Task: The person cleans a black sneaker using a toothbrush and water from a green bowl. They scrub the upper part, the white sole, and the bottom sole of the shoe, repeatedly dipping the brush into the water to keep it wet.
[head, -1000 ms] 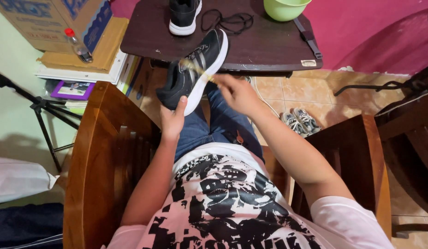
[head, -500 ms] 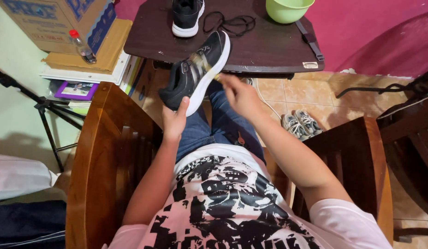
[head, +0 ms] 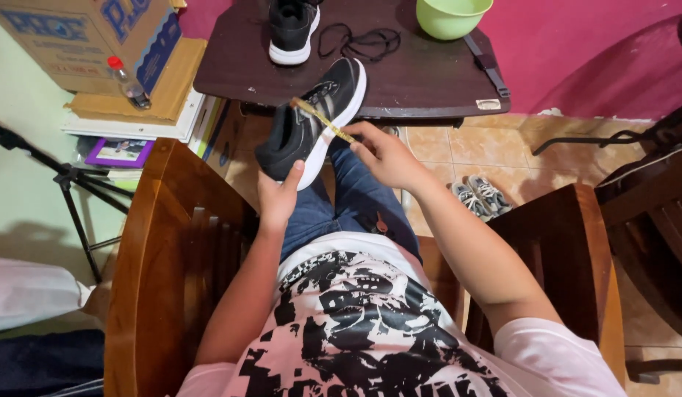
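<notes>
Cardboard fills the far left, where a large box (head: 84,37) sits on a stack of flat boards and books, a small clear bottle with a red cap (head: 126,82) lying against it and a black tripod (head: 69,184) standing below. Moving right, a seated person in jeans and a printed shirt holds a black sneaker with a white sole (head: 311,121) above the knees, just in front of the dark wooden table (head: 414,81). The left hand (head: 280,195) cups the shoe's heel from beneath, fingers wrapped on it, thumb pressed to the sole edge. The right hand (head: 385,156) pinches a thin yellowish brush (head: 322,120), fingers closed narrowly on its handle, the tip lying across the shoe's upper. On the table behind rest a second black sneaker (head: 292,29), a loose black shoelace (head: 359,42) beside it and a green bowl (head: 453,16). Farther right, a pair of grey shoes (head: 479,197) lies on the tiled floor between wooden chairs.
</notes>
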